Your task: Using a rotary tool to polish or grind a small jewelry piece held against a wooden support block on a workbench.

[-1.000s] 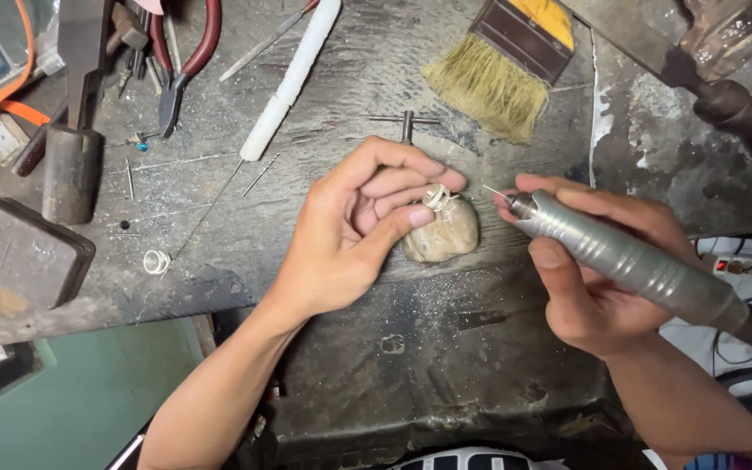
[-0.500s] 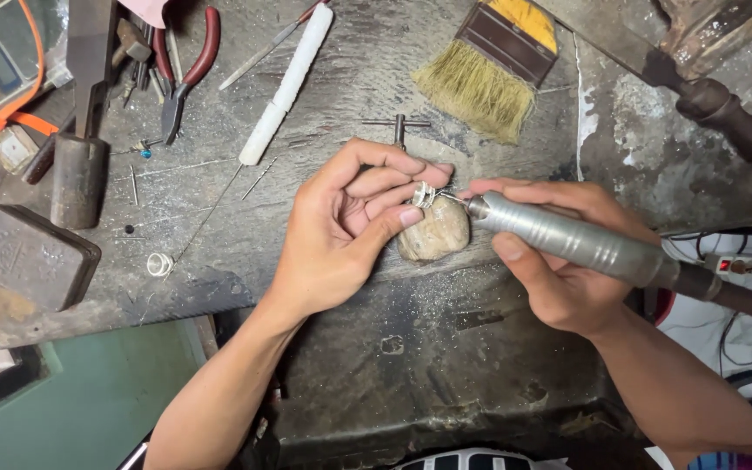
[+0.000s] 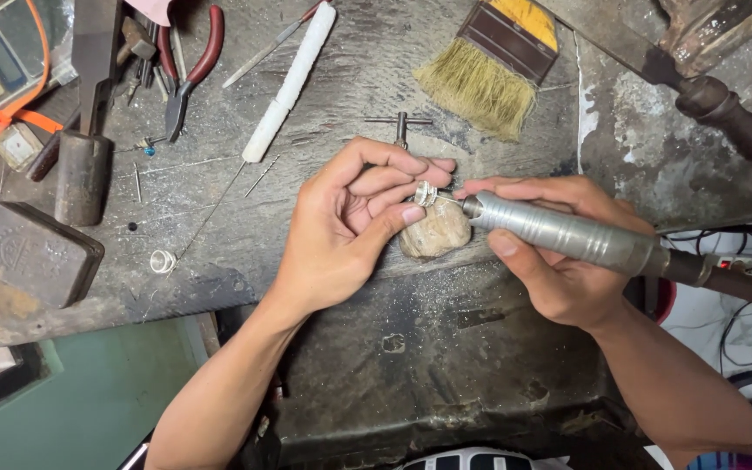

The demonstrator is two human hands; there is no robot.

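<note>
Small silver ring: pinched between thumb and fingertips of the left hand at the top of the wooden bench peg, approached from its right by the rotary handpiece, long axis level, clasped in the right hand.

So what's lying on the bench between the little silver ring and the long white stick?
In the head view, a thin straight metal wire runs across the dusty grey bench from the small silver ring toward the long white stick.
</note>
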